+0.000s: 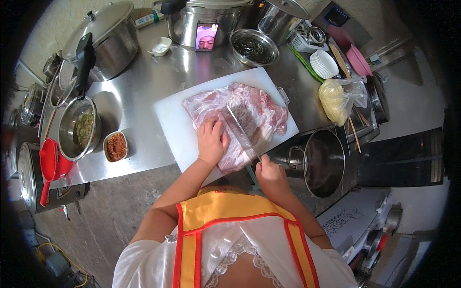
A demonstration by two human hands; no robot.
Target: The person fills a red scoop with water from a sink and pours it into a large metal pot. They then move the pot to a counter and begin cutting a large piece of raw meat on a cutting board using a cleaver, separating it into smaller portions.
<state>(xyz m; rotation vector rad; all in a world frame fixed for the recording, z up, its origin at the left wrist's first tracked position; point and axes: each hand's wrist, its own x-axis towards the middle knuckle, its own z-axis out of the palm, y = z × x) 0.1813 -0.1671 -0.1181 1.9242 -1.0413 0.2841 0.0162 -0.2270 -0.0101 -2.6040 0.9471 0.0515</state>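
Observation:
A large slab of raw meat (259, 108), pink with pale fat, lies on a white cutting board (173, 122). My left hand (212, 140) rests on the meat's left part, its fingers laid over the surface and holding nothing. My right hand (270, 175) is closed round the handle of a cleaver (238, 132). The broad blade reaches away from me across the meat, its edge against the slab just right of my left fingers. How deep the blade sits cannot be made out.
Behind the board stand a phone (206, 36) and a steel bowl of dark strips (253, 48). To the left are a bowl of chopped greens (82, 127) and a dish of red sauce (116, 147). A deep pot (325, 163) and a yellow-filled bag (336, 101) stand right.

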